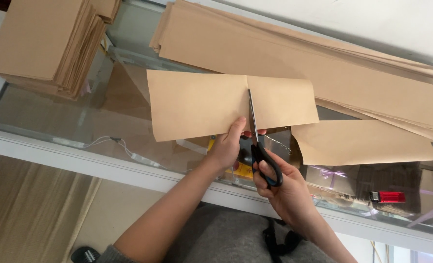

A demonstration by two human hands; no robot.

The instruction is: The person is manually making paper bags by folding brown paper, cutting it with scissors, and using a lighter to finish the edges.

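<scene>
My left hand [227,146] pinches the near edge of a tan kraft paper sheet [197,104] and holds it flat above a glass counter [41,117]. My right hand [279,187] grips black-handled scissors [260,151]. Their blades point away from me and run up a cut through the middle of the sheet, almost to its far edge. The part of the sheet right of the blades [284,102] still hangs level with the left part.
A thick stack of cut tan sheets [46,44] stands at the far left. Long tan sheets [299,58] lie stacked across the back, one [362,141] drooping at right. Under the glass lie ribbons, a red object [390,197] and a white cable [114,143].
</scene>
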